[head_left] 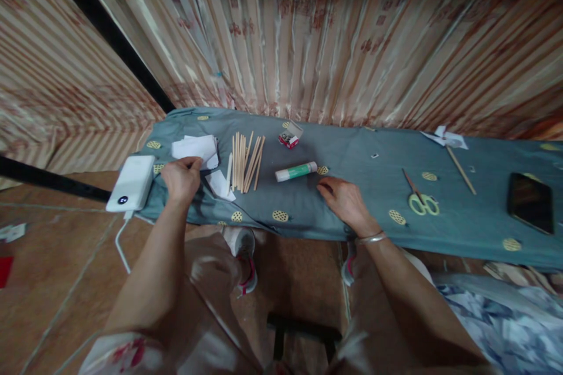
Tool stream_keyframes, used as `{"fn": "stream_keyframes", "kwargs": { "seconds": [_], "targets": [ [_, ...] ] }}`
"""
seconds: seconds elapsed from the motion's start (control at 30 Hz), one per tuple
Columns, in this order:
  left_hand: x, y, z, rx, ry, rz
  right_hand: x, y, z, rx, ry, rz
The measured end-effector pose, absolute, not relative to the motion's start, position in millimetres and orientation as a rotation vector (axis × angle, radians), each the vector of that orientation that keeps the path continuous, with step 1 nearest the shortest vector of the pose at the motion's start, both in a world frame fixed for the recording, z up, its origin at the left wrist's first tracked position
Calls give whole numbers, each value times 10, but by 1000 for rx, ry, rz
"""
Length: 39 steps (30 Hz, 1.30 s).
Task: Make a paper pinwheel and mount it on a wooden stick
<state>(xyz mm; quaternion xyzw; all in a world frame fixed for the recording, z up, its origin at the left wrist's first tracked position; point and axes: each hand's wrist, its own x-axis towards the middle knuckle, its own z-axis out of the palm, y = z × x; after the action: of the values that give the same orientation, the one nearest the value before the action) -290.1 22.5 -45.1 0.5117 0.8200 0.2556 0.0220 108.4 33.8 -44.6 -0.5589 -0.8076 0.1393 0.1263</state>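
Observation:
At the left end of the cloth-covered surface, my left hand [181, 179] pinches the near edge of a stack of white paper [200, 149]. A smaller white paper piece [220, 186] lies just to its right, partly under a row of thin wooden sticks [241, 161]. My right hand [345, 202] rests on the cloth with curled fingers, and nothing shows in them. Just beyond its fingertips and to the left lies a glue stick [296, 171] with a green label. Behind that sits a small open red-and-white box [289, 138] with small contents I cannot make out.
Green-handled scissors [423, 203], a stick with folded white paper [460, 170] and a dark phone [531, 202] lie to the right. A white power bank [131, 183] with a cable is at the left end. A pleated curtain [299, 41] hangs behind the green cloth [360, 155].

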Motion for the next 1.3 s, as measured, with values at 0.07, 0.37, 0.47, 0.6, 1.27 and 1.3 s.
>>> {"fn": "stream_keyframes", "kwargs": {
  "seconds": [0.07,0.37,0.47,0.6,1.27,1.3],
  "targets": [
    [-2843,214,-415,1495,2561,827,1081,334,-440,-1625,-2353,407],
    [-2658,186,-360,1670,2501,783,1072,328,-421,-1639,-2351,395],
    [-2619,214,-380,1727,2527,757,1068,332,-432,-1623,-2349,390],
    [-2540,255,-379,1661,2605,756,1068,341,-448,-1624,-2346,382],
    [-2437,136,-205,1713,2333,1037,1057,329,-399,-1662,-2373,378],
    [-2354,69,-145,1715,2244,1181,1055,329,-394,-1665,-2374,380]
  ]
}}
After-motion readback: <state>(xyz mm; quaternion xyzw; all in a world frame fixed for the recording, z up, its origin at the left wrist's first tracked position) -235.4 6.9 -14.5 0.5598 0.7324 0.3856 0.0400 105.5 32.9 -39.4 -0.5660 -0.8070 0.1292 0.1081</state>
